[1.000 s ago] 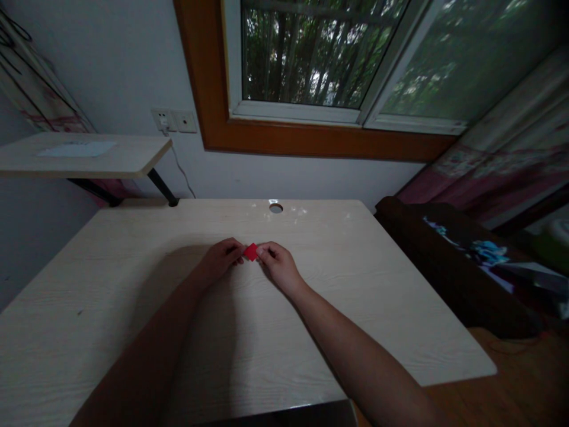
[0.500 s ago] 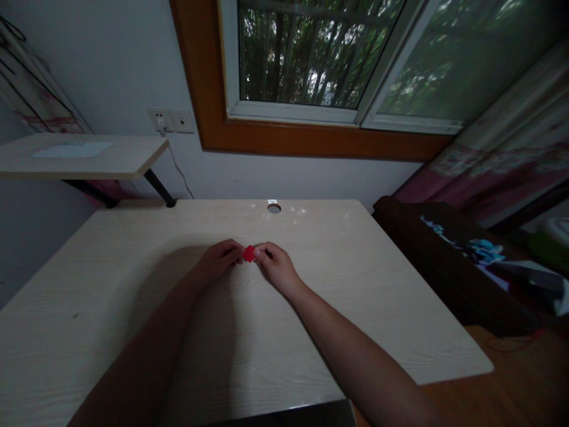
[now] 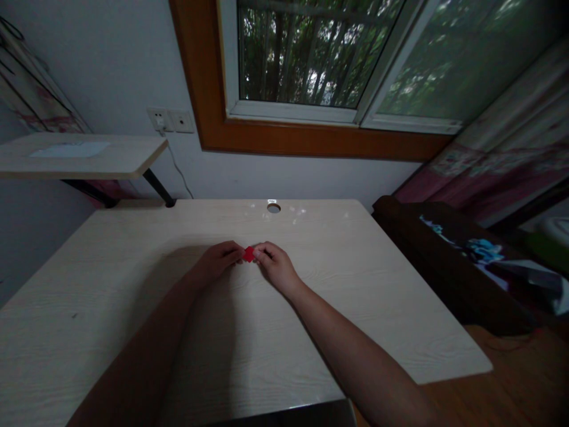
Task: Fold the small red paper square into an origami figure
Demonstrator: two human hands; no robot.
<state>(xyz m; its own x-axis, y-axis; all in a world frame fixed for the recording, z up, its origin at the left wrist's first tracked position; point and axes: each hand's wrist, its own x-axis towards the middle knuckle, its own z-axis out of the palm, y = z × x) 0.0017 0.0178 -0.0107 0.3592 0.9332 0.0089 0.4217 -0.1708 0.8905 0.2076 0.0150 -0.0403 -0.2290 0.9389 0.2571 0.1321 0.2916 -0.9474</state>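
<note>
Between my two hands is a small red piece of folded paper [image 3: 249, 254], just above or on the pale wooden desk [image 3: 320, 320]; I cannot tell which. My left hand [image 3: 221, 256] pinches its left corner between thumb and fingers. At its right corner, the thumb and forefinger of my right hand [image 3: 276, 264] are closed on it. The fingertips cover both side corners, so only the middle of the red piece shows.
A raised shelf [image 3: 128, 160] with a sheet on it stands at the desk's back left. The desk has a round cable hole [image 3: 274, 209] near its back edge. A dark object [image 3: 306, 415] lies at the front edge. Dark furniture [image 3: 444, 267] stands to the right.
My left fingertips now cover slightly more of the red paper's left corner, and its outline looks less like a clean diamond. Both hands otherwise stay in place.
</note>
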